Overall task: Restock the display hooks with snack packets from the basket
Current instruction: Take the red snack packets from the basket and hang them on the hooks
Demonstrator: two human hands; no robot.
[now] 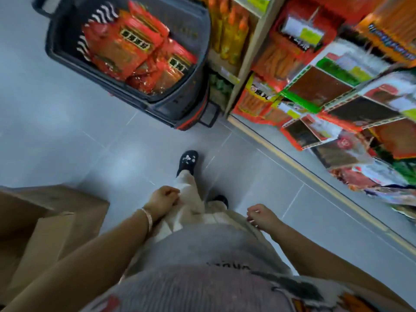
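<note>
"Where are the red foil snack packets (126, 48)?"

"Piled in the dark grey plastic basket (180, 104), with the display hooks (314, 16) to its right."

"And the hands?"

"The left hand (165, 199) and right hand (261, 216) hang loosely curled and empty, well short of the basket. The next move is likely a reach in for a packet."

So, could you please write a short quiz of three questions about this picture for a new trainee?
1. True or false: the left hand holds a snack packet.
2. Where do the red snack packets lie? A) in the basket; B) on the floor; C) on a trolley.
3. Fill in: the hook display stands on the person's ____ side.
Key: 1 false; 2 A; 3 right.
</note>
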